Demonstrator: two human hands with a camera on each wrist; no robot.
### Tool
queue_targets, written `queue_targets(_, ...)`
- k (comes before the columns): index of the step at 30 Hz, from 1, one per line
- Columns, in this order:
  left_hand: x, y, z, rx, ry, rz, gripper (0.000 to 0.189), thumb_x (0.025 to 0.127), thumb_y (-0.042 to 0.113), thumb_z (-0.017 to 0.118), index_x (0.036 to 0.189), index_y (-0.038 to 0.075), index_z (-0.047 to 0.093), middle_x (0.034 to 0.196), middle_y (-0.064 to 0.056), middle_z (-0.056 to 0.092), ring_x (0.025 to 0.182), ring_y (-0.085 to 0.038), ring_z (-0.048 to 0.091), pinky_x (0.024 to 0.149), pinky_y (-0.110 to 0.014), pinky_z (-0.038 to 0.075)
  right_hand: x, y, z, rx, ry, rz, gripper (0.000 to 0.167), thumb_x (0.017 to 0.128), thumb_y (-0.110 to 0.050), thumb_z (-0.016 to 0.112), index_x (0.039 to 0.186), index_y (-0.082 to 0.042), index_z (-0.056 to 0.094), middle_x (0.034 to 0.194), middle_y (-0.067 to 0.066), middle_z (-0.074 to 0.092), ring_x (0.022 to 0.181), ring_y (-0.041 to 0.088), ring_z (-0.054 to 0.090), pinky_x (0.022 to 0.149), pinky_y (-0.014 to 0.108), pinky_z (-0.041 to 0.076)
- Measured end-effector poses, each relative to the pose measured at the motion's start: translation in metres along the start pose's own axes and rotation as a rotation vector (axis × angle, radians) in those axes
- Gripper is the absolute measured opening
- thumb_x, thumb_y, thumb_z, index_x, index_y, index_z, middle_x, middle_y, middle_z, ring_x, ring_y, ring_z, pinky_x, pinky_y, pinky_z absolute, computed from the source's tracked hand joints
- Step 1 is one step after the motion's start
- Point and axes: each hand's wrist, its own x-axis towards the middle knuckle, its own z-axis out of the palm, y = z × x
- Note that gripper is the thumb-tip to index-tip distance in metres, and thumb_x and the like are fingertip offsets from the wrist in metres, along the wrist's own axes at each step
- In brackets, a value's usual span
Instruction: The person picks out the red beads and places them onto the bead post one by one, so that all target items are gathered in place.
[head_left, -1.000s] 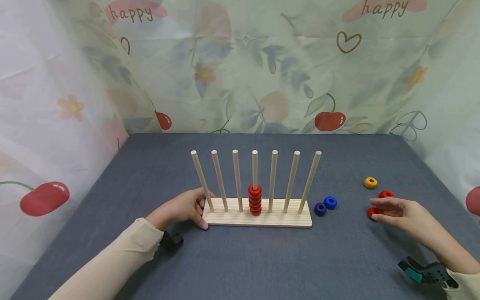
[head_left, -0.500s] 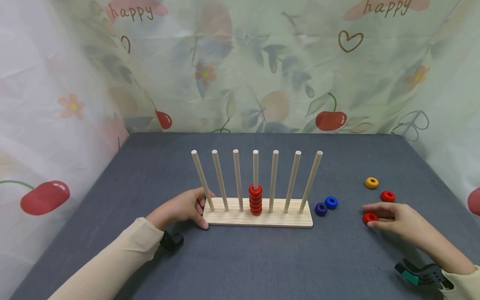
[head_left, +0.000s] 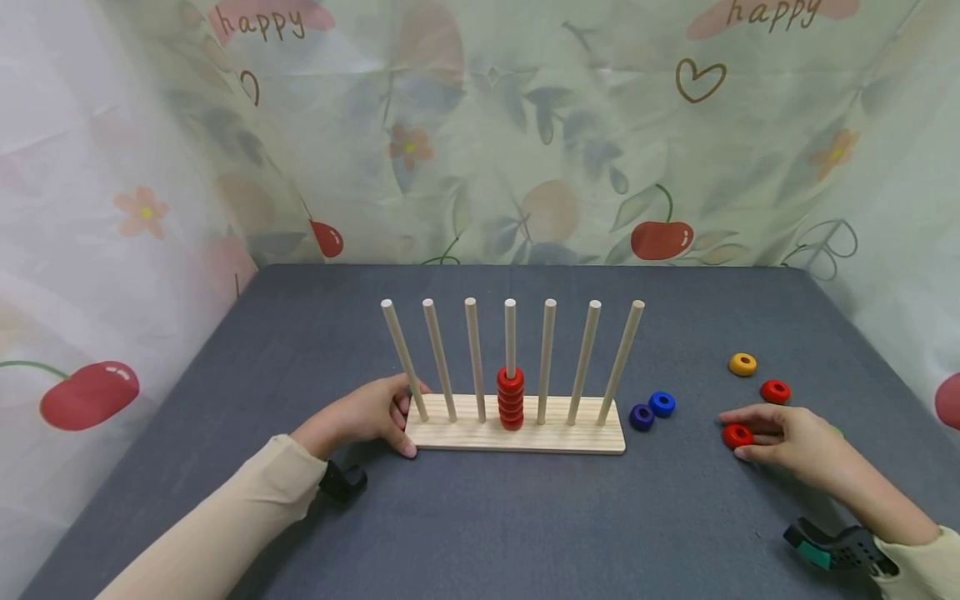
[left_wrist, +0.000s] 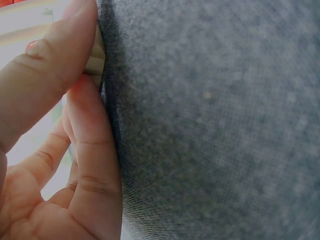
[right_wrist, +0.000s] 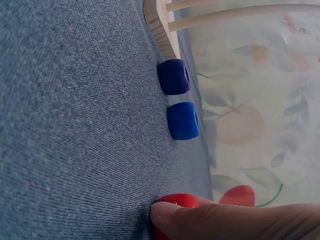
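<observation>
A wooden peg rack (head_left: pixel 450 437) with several upright pegs stands mid-table, and red beads (head_left: pixel 511 400) are stacked on its middle peg. My left hand (head_left: pixel 367 417) grips the left end of its base, thumb in front and fingers behind; the left wrist view shows thumb and finger (left_wrist: pixel 92 150) pinching the wood. To the right, my right hand (head_left: pixel 798 446) holds a red ring bead (head_left: pixel 738 437) between thumb and fingers, low over the cloth. In the right wrist view the thumb (right_wrist: pixel 200 220) covers much of that red bead (right_wrist: pixel 182 200).
Just right of the rack lie a dark purple bead (head_left: pixel 641 417) and a blue bead (head_left: pixel 662 405). Beyond my right hand are a yellow bead (head_left: pixel 742 364) and another red bead (head_left: pixel 776 392). A bit of green (head_left: pixel 837 431) peeks out behind that hand. Patterned curtains enclose the grey table (head_left: pixel 525 525).
My right hand has shifted a little left, bringing the red bead with it, and the other red bead behind is now uncovered. The left hand and rack stay put.
</observation>
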Motion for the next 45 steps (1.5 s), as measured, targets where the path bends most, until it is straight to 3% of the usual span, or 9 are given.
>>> queue_targets(14, -0.001, 0.0, 0.0, 0.001, 0.004, 0.006, 0.078, 0.057, -0.002, 0.09, 0.126, -0.002, 0.053, 0.086, -0.01, 0.052, 0.071, -0.018, 0.051, 0.064, -0.029, 0.046, -0.001, -0.005, 0.001, -0.005, 0.041, -0.02, 0.047, 0.082, -0.026, 0.077, 0.121, -0.003, 0.065, 0.114, 0.02, 0.068, 0.084, -0.016, 0.054, 0.068, 0.02, 0.05)
queue_targets(21, -0.001, 0.001, 0.001, -0.018, 0.008, -0.01, 0.078, 0.057, -0.004, 0.09, 0.126, -0.002, 0.053, 0.086, -0.01, 0.051, 0.071, -0.018, 0.05, 0.063, -0.029, 0.045, -0.003, -0.015, 0.001, 0.04, 0.055, -0.014, 0.049, 0.082, -0.027, 0.077, 0.123, -0.002, 0.064, 0.123, 0.024, 0.063, 0.091, 0.005, 0.067, 0.07, 0.021, 0.053)
queue_targets(24, -0.001, 0.002, 0.001, -0.018, 0.009, -0.014, 0.079, 0.057, -0.004, 0.09, 0.126, -0.002, 0.053, 0.087, -0.01, 0.051, 0.072, -0.019, 0.049, 0.063, -0.029, 0.045, -0.003, -0.021, 0.001, 0.046, 0.067, -0.025, 0.049, 0.082, -0.026, 0.077, 0.123, -0.001, 0.064, 0.125, 0.024, 0.061, 0.092, 0.006, 0.068, 0.071, 0.021, 0.054)
queue_targets(29, -0.001, 0.002, 0.001, -0.013, 0.01, -0.01, 0.079, 0.057, -0.003, 0.09, 0.126, -0.001, 0.053, 0.087, -0.01, 0.051, 0.072, -0.019, 0.05, 0.064, -0.03, 0.045, -0.005, -0.033, 0.0, 0.006, 0.102, -0.056, 0.048, 0.082, -0.029, 0.077, 0.122, -0.005, 0.065, 0.122, 0.02, 0.065, 0.092, -0.003, 0.064, 0.075, 0.027, 0.055)
queue_targets(34, -0.001, 0.002, 0.0, -0.002, 0.008, -0.005, 0.078, 0.057, -0.003, 0.09, 0.126, -0.001, 0.053, 0.087, -0.01, 0.052, 0.073, -0.019, 0.05, 0.065, -0.03, 0.045, -0.009, -0.044, -0.003, -0.007, 0.168, -0.086, 0.044, 0.083, -0.029, 0.077, 0.121, -0.01, 0.067, 0.119, 0.014, 0.066, 0.088, -0.018, 0.052, 0.075, 0.02, 0.052)
queue_targets(39, -0.001, 0.002, 0.001, 0.0, 0.003, -0.001, 0.078, 0.058, -0.002, 0.09, 0.126, -0.002, 0.052, 0.086, -0.01, 0.054, 0.072, -0.018, 0.052, 0.065, -0.03, 0.046, -0.015, -0.057, -0.003, 0.055, 0.208, -0.114, 0.043, 0.084, -0.026, 0.076, 0.122, -0.009, 0.066, 0.122, 0.015, 0.063, 0.089, -0.019, 0.053, 0.072, 0.011, 0.049)
queue_targets(45, -0.002, 0.004, 0.001, -0.007, 0.002, -0.005, 0.078, 0.058, -0.002, 0.09, 0.126, -0.002, 0.052, 0.087, -0.01, 0.054, 0.072, -0.018, 0.052, 0.065, -0.03, 0.046, -0.021, -0.07, -0.002, 0.121, 0.26, -0.172, 0.042, 0.084, -0.018, 0.076, 0.123, -0.007, 0.065, 0.12, 0.018, 0.063, 0.09, -0.017, 0.056, 0.07, 0.013, 0.052)
